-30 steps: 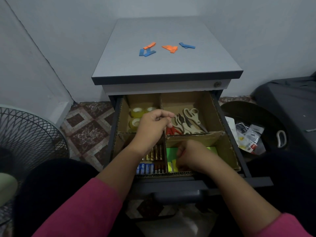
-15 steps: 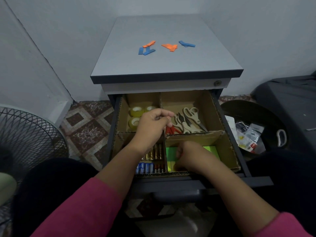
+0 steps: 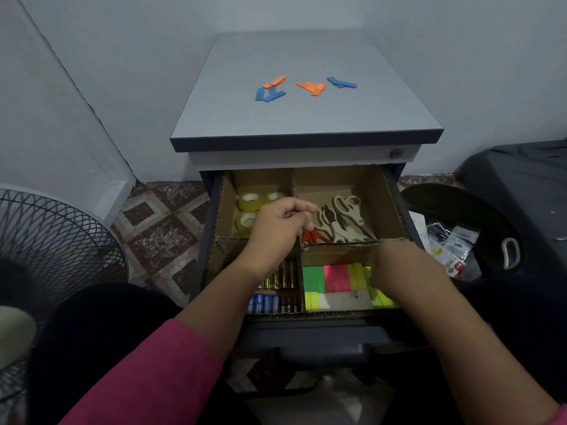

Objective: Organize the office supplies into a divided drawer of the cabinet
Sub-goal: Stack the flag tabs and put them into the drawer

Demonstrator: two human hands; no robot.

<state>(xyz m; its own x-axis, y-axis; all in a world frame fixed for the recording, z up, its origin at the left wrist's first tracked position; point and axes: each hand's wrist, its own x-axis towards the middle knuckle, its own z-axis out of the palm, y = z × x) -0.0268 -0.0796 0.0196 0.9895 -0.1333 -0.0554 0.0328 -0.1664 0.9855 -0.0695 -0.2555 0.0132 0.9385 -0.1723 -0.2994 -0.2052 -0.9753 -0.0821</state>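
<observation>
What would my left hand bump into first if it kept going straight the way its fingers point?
Your left hand has curled fingers pointing right, over the cardboard divider. Going straight on, it would likely meet the scissors in the back right compartment first, nearest the beige handles. Depth is hard to judge; it might pass above them.

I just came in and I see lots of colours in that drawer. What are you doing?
A person is sorting office supplies into a cardboard-divided drawer. The left hand rests curled on the middle divider, while the right hand reaches into the sticky notes. Tape rolls, scissors and batteries each have compartments. Orange and blue tabs wait on top.
</observation>
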